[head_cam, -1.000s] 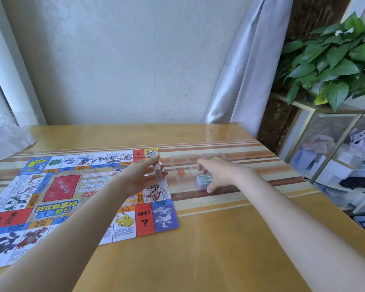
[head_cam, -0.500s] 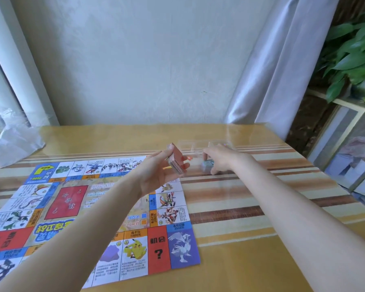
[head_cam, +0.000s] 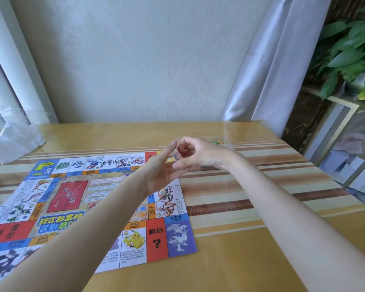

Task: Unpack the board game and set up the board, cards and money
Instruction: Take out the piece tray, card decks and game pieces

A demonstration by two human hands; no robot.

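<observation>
Head view, card stack (head_cam: 176, 154) pinched between both hands

Brightness: bright, even daylight over the whole view, nothing dim.
Source: soft light seems to come from the left of the bench (head_cam: 230, 268), where the pale curtain (head_cam: 11, 66) is washed out.
Shadows: faint and soft-edged; only a weak shade under the forearms on the game board (head_cam: 76, 207).
Glare: a glossy sheen runs along the far edge of the bench, and the clear cover on it mirrors the wall.
Blur: the hands (head_cam: 177, 163) and the small stack they hold are slightly smeared.
Distortion: wide-angle bending; curtains lean outward and forearms swell toward the bottom corners.
Focus: the plant (head_cam: 350, 53), right of the bench, is soft.
</observation>
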